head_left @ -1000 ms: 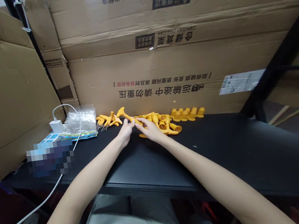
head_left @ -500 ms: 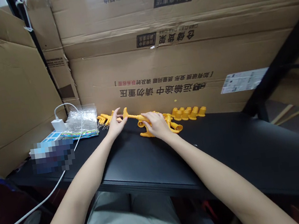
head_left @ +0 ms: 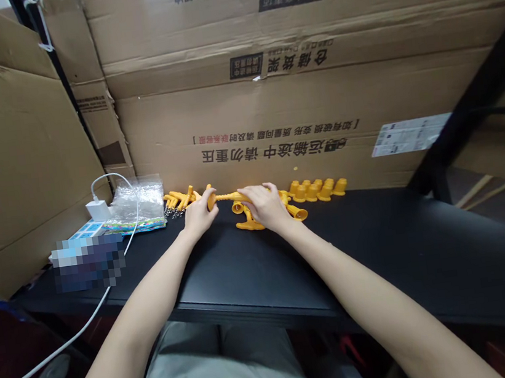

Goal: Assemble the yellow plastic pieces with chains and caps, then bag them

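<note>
My left hand (head_left: 199,214) is closed around the flared end of a yellow plastic piece with a ridged rod (head_left: 224,197). My right hand (head_left: 266,206) wraps over the thicker part of the same piece, to the right of the rod. Under and beside my right hand lie more yellow plastic parts, among them a curved one (head_left: 248,225) and a cup-ended one (head_left: 299,212). Just left of my left hand rests a pile of yellow parts (head_left: 179,198) with small silver metal pieces (head_left: 174,212). My right palm hides part of what it holds.
Several yellow cups (head_left: 313,190) stand in rows against the cardboard wall (head_left: 242,110). To the left are clear plastic bags (head_left: 137,201), a white charger plug (head_left: 98,210) and a blurred packet (head_left: 87,260). A white cable (head_left: 133,236) hangs over the edge of the black table (head_left: 246,283).
My left hand has closed from spread fingers onto the flared end of the yellow piece. My right hand stays on it, barely shifted.
</note>
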`<state>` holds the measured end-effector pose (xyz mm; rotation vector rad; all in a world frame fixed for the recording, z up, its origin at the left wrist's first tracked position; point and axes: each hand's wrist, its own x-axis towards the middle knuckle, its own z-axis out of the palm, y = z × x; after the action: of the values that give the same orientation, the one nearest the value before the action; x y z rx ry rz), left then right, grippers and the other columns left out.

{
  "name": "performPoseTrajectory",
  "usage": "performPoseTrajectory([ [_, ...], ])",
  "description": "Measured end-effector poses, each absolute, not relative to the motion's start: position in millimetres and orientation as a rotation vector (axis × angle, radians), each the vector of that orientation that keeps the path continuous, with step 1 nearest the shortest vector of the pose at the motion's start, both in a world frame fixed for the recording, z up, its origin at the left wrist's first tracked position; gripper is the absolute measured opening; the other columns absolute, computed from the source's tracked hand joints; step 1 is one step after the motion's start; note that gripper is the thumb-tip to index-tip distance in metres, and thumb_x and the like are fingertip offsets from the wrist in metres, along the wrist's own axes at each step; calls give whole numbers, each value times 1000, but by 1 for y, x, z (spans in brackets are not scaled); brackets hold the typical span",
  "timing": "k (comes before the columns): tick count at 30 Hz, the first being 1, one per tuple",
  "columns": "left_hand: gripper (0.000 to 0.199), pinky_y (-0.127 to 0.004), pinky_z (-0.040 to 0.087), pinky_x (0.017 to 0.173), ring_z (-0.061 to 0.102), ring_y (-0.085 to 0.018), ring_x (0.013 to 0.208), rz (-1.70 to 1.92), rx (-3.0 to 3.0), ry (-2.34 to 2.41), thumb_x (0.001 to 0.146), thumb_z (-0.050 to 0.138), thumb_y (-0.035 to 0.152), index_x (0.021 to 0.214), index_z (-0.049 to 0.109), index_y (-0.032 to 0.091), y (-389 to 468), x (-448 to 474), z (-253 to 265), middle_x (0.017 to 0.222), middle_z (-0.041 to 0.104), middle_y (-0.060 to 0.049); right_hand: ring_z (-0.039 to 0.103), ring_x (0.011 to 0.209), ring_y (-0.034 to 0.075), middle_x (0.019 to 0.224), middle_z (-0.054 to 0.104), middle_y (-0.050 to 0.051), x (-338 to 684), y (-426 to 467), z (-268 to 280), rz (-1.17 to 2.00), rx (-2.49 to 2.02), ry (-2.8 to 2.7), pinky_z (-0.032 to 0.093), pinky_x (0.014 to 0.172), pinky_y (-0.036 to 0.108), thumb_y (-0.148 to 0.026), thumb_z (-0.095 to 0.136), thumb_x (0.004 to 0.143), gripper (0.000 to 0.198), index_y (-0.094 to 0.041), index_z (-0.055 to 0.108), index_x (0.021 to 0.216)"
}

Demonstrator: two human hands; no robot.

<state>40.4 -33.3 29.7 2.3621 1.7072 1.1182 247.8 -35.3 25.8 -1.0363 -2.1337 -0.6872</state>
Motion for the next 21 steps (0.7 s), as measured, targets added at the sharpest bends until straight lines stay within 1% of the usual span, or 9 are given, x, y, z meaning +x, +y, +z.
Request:
performPoseTrajectory([
  [4, 39, -28, 45, 71, 63, -20, 71, 1124, 2311, 1665, 77, 57, 24, 116, 57, 24, -36, 44, 30, 73, 65, -1, 57, 101, 24, 106, 67, 11, 248, -38, 32, -784, -1072, -2153, 23, 101, 47, -12, 39, 88, 28, -18, 59, 108],
  [8, 38, -29, 45, 70, 63, -21, 69, 1102, 2279, 1645, 74, 61, 26, 112, 59, 25, -38, 47, 30, 68, 63, -1, 56, 105, 24, 109, 66, 10, 247, -41, 36, -790, -1124, -2169, 22, 103, 49, -9, 37, 86, 29, -20, 59, 103],
  [11, 38, -29, 45, 72, 63, -21, 72, 1103, 2292, 1672, 75, 59, 26, 113, 59, 26, -38, 47, 30, 69, 63, -1, 57, 103, 26, 107, 66, 11, 246, -42, 36, -740, -1117, -2193, 21, 104, 52, -18, 42, 87, 26, -19, 58, 108],
  [14, 38, -30, 44, 75, 64, -23, 75, 1100, 2305, 1701, 76, 59, 25, 114, 58, 25, -38, 46, 30, 71, 64, -3, 58, 100, 27, 105, 66, 13, 245, -42, 33, -720, -1130, -2200, 19, 105, 56, -26, 43, 90, 29, -17, 57, 114],
  [16, 38, -31, 44, 75, 64, -24, 77, 1093, 2312, 1703, 76, 59, 24, 113, 59, 24, -38, 46, 30, 73, 65, -4, 58, 97, 27, 101, 66, 13, 245, -41, 31, -716, -1161, -2217, 18, 105, 57, -25, 42, 90, 28, -17, 58, 112],
  [18, 37, -31, 44, 75, 64, -25, 78, 1072, 2333, 1696, 75, 59, 24, 113, 59, 24, -38, 47, 30, 75, 66, -5, 58, 94, 26, 98, 66, 12, 245, -39, 30, -709, -1187, -2236, 18, 105, 56, -23, 42, 89, 24, -17, 59, 104],
  [21, 38, -30, 44, 75, 65, -24, 77, 1041, 2369, 1698, 76, 59, 26, 114, 59, 24, -39, 48, 30, 77, 67, -5, 57, 95, 26, 98, 66, 11, 247, -37, 30, -705, -1199, -2216, 19, 106, 54, -18, 42, 87, 20, -18, 58, 99],
])
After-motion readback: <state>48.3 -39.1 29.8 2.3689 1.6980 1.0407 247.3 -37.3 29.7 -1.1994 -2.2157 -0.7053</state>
